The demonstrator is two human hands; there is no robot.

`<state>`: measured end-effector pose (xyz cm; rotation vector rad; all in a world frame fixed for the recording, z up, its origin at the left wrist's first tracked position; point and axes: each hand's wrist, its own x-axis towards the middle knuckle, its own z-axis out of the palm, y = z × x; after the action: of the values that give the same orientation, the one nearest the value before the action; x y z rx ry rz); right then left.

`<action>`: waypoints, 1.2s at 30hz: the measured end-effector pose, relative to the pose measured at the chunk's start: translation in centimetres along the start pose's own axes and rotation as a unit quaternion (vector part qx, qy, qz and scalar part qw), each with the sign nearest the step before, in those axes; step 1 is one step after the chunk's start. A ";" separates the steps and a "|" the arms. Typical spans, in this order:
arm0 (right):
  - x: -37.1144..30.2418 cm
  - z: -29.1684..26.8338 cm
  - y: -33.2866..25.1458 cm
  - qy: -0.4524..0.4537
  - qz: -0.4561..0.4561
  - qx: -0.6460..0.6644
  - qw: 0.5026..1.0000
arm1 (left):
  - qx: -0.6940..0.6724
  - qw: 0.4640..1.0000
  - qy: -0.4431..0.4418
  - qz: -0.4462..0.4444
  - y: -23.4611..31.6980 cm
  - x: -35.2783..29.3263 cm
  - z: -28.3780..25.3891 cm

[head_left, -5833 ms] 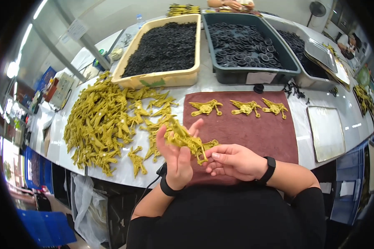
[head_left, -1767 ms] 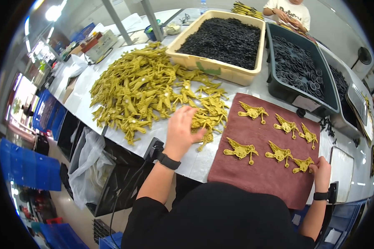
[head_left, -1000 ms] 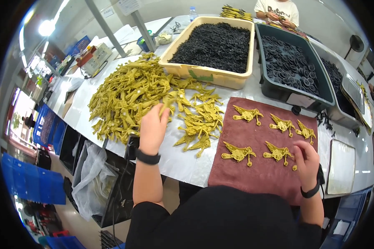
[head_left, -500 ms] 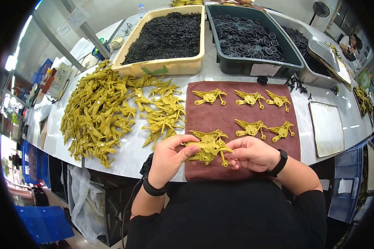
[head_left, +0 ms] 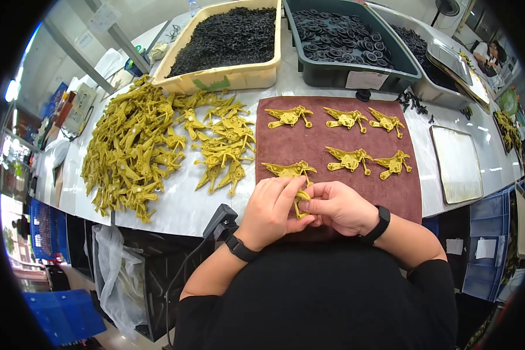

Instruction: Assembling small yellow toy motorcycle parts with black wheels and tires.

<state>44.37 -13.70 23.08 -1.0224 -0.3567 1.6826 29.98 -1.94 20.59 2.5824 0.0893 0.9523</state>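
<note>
My left hand (head_left: 270, 211) and my right hand (head_left: 338, 206) meet at the near edge of a dark red cloth (head_left: 315, 137), both pinching one olive-yellow plastic part (head_left: 300, 198). Just beyond my fingers another such part (head_left: 289, 170) lies flat on the cloth. Several more of the same parts (head_left: 350, 158) rest in two rows further back on the cloth. A big loose heap of these yellow parts (head_left: 137, 149) covers the table to my left.
A beige tray of small black pieces (head_left: 230, 73) and a dark grey bin of black rings (head_left: 356, 76) stand behind the cloth. A flat metal tray (head_left: 456, 163) lies right of it. A black device (head_left: 219, 221) hangs at the table's front edge.
My left hand reached into the yellow heap, came back with a part, and both hands now hold it closer to me; one more part lies on the cloth's front row.
</note>
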 end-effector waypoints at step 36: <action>7.0 -3.3 -2.5 0.110 -0.300 -0.771 0.550 | 0.077 0.971 -0.226 -0.007 -0.9 -1.1 -1.6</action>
<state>48.13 -7.35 19.69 -1.9244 -1.9574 0.1803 28.23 -0.75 20.66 2.8683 0.0576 0.3434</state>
